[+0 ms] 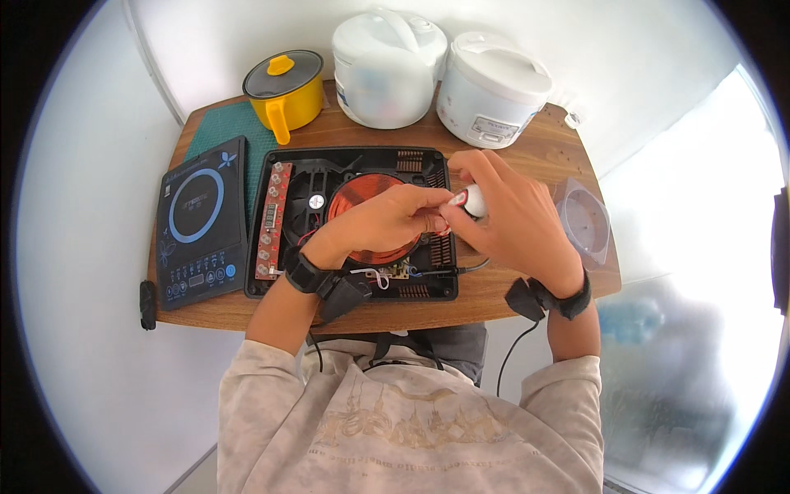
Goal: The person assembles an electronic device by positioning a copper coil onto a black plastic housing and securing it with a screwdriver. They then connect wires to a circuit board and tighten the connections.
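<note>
1. Wood-grain table [518, 284] bears an opened black induction-cooker housing [440, 289] with a copper coil [354, 191] inside.
2. Right of that coil, a small white, red-trimmed item [475, 202] sits between the hands, red end coilward; its long axis is partly hidden.
3. Right hand [514, 210], farther from the coil, curls around the item's white body.
4. Left hand [387, 214] crosses the coil, fingertips narrowed by the red end; whether they grip, I can't tell.

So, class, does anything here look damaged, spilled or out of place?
Yes: the black housing lies uncovered, oddly exposing its copper coil and red circuit board; the black control panel sits askew to its left. No spill or clear damage shows.
</note>
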`<state>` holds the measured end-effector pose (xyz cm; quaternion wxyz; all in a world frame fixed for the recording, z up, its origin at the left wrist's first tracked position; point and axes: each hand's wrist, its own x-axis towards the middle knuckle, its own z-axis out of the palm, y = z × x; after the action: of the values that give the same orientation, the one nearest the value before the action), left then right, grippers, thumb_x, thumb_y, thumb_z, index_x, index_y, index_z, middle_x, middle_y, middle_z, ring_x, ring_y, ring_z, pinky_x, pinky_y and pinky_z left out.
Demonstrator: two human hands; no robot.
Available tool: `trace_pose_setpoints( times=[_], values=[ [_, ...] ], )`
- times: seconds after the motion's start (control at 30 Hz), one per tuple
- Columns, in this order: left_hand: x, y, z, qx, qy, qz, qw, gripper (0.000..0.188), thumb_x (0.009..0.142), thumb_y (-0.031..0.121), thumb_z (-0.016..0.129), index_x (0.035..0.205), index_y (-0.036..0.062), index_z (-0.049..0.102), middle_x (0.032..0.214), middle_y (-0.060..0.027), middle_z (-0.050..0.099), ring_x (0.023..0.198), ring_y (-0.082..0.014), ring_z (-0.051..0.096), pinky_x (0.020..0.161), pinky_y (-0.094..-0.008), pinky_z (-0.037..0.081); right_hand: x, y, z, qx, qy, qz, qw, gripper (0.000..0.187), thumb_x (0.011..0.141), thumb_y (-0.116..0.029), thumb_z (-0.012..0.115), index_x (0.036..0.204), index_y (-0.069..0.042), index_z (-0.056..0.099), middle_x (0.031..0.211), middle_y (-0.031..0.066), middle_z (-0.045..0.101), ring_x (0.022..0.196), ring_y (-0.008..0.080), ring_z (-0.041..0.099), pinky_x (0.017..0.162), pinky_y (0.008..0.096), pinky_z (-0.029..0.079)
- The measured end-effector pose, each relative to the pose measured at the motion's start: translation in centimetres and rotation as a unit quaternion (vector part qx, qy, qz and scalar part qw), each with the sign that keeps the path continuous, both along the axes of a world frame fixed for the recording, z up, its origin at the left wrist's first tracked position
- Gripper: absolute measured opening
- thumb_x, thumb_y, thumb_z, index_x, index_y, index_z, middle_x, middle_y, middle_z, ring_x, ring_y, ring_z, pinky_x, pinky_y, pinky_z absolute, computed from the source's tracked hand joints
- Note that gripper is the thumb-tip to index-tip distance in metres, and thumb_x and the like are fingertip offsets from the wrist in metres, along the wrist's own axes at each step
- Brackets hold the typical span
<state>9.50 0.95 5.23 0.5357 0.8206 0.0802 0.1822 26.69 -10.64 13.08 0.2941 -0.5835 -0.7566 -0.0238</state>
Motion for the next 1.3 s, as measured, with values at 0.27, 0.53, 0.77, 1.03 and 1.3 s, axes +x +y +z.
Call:
trace_pose_setpoints(
  times=[0.27, 0.53, 0.77, 1.03, 1.3],
  values=[
    [0.2, 0.3, -1.3, -0.074, -0.004, -0.012, 0.997, 0.031, 0.100, 0.003, 0.062, 0.131, 0.0036, 0.058, 0.103, -0.0039, 0.064, 0.094, -0.0146, 0.060, 0.089, -0.0334, 0.052, 1.1, 0.7, -1.5, -0.005, 0.052, 0.030, 0.998, 0.024, 0.090, -0.024, 0.073, 0.102, -0.006, 0.062, 0.081, 0.0096, 0.065, 0.066, 0.0335, 0.065, 0.055, 0.0409, 0.050],
    [0.4, 0.0, 0.6, -0.014, 0.105, 0.058, 0.993, 0.024, 0.097, 0.003, 0.067, 0.120, 0.0040, 0.058, 0.097, -0.0068, 0.066, 0.091, -0.0171, 0.062, 0.087, -0.0345, 0.052, -0.7, 0.9, 0.3, -0.047, -0.033, -0.038, 0.998, 0.030, 0.089, -0.031, 0.071, 0.101, -0.007, 0.057, 0.082, 0.0129, 0.065, 0.065, 0.0344, 0.064, 0.053, 0.0441, 0.048],
    [0.0, 1.6, -2.1, 0.046, 0.039, -0.003, 0.998, 0.028, 0.096, -0.005, 0.058, 0.123, 0.0026, 0.058, 0.096, -0.0132, 0.070, 0.093, -0.0240, 0.069, 0.087, -0.0366, 0.053, 0.5, -0.5, 0.1, -0.074, 0.024, 0.051, 0.996, 0.036, 0.084, -0.029, 0.076, 0.103, -0.007, 0.056, 0.085, 0.0111, 0.064, 0.072, 0.0348, 0.064, 0.058, 0.0438, 0.049],
    [-0.5, 0.6, -1.9, 0.034, 0.040, 0.001, 0.999, 0.032, 0.096, -0.004, 0.056, 0.127, 0.0024, 0.058, 0.109, -0.0176, 0.073, 0.103, -0.0340, 0.071, 0.090, -0.0387, 0.055, 0.4, 0.0, -1.2, -0.016, -0.062, -0.098, 0.993, 0.048, 0.082, -0.049, 0.080, 0.074, -0.007, 0.059, 0.067, 0.0091, 0.062, 0.058, 0.0335, 0.061, 0.051, 0.0426, 0.045],
    [-0.7, 0.2, -2.4, 0.012, 0.073, 0.024, 0.997, 0.032, 0.095, 0.003, 0.065, 0.127, 0.0044, 0.062, 0.105, -0.0157, 0.074, 0.098, -0.0285, 0.073, 0.089, -0.0373, 0.056, 0.1, -0.1, -2.0, 0.017, -0.026, -0.094, 0.995, 0.051, 0.084, -0.055, 0.078, 0.087, -0.006, 0.064, 0.074, 0.0090, 0.068, 0.060, 0.0314, 0.065, 0.052, 0.0405, 0.048]
  ],
)
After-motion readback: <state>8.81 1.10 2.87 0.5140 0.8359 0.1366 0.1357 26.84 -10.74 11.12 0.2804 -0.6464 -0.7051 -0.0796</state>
